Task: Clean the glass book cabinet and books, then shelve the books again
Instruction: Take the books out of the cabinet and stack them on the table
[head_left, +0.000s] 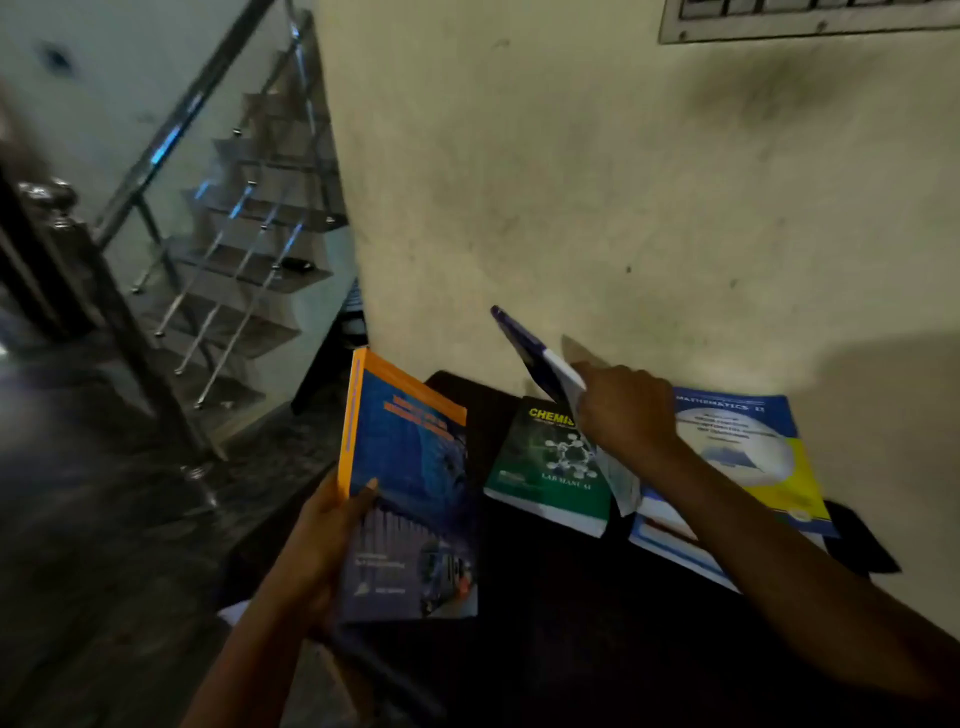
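My left hand (327, 525) grips a blue book with an orange spine (410, 483), held upright at the left edge of a dark table (545, 623). My right hand (623, 410) holds a thin purple and white book (540, 364), tilted up above the table by the wall. A green chemistry lab manual (545, 467) lies flat under that hand. To its right a blue and yellow mathematics book (748, 457) rests on top of other books. The glass cabinet is not in view.
A cream wall (623, 182) rises right behind the table. On the left a staircase (249, 249) with a steel railing (171, 130) climbs away over a dark floor. A dark flat thing (857, 540) sticks out beyond the mathematics book.
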